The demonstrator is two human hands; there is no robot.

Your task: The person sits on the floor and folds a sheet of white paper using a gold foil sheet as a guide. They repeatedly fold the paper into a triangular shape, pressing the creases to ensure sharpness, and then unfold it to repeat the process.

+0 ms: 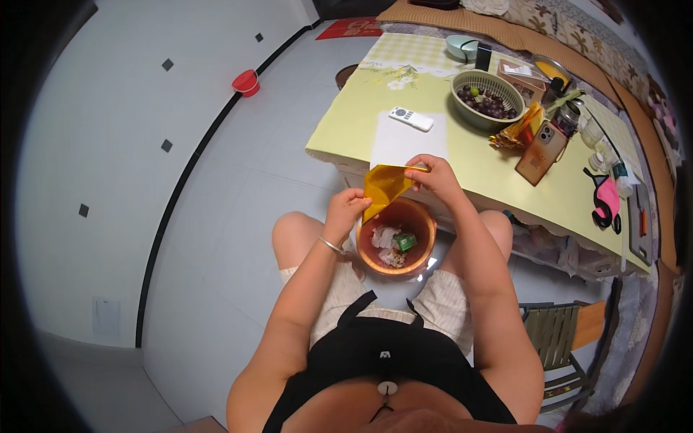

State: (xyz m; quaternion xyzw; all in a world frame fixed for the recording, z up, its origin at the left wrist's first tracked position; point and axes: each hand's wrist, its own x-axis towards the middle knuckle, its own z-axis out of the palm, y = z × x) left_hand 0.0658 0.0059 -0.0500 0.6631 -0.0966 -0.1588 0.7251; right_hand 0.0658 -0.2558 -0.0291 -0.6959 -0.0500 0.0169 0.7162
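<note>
A shiny golden-yellow sheet of foil-like paper (388, 185), creased on a slant, is stretched between my hands above the near table edge. My left hand (348, 211) pinches its lower left side. On the upper right corner, the fingers of my right hand (435, 177) are closed. Just below the sheet stands a round reddish-brown bin (368, 254) between my knees, with crumpled white scraps and a green packet (405, 242) inside. White paper (390, 148) lies on the table beyond my hands, with a white remote control (411, 119) at its top.
The table (346, 123) has a pale green cloth. To the right are a basket of grapes (485, 101), folded golden paper pieces (518, 130), a propped phone (541, 153) and a pink-and-black item (606, 200). A green slatted chair (550, 335) stands at lower right; a red bucket (246, 83) is by the wall.
</note>
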